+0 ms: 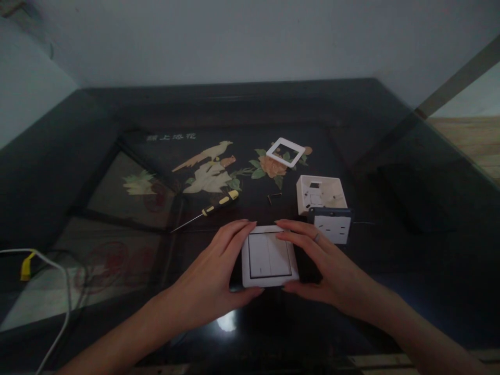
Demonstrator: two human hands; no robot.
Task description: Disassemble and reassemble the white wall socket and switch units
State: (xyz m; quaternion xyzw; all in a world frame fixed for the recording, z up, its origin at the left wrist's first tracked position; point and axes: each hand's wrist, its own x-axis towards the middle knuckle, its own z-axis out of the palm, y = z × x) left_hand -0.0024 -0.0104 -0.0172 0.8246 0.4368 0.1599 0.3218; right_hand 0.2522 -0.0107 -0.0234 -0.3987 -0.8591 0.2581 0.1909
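Both bare hands work at the near middle of a dark, glossy tabletop (390, 297); a white two-rocker wall switch (269, 255) lies face up between them, its rockers edged by a thin dark line; the left hand (221, 265) grips the switch's left part, fingers close together and reaching its far edge, thumb at the near edge; the right hand (326, 260) mirrors it, thumb at the near right corner, one fingertip at the far edge and another on the right rocker, with a ring (317, 237) on one finger; the light is dim, so whether the switch sits flat or slightly lifted I cannot tell; beyond the left hand a black-and-yellow screwdriver (219, 203) lies aslant, tip toward lower left; two small screws (275, 195) lie between it and an open white box (301, 202); a white socket plate (332, 229) with a dark edge leans near the box's front, just past the right hand; farther back, a loose white frame (278, 160) lies over the tabletop's flower picture (258, 177); at far left, a pale cable (67, 286) runs beside a yellow tag (26, 267).
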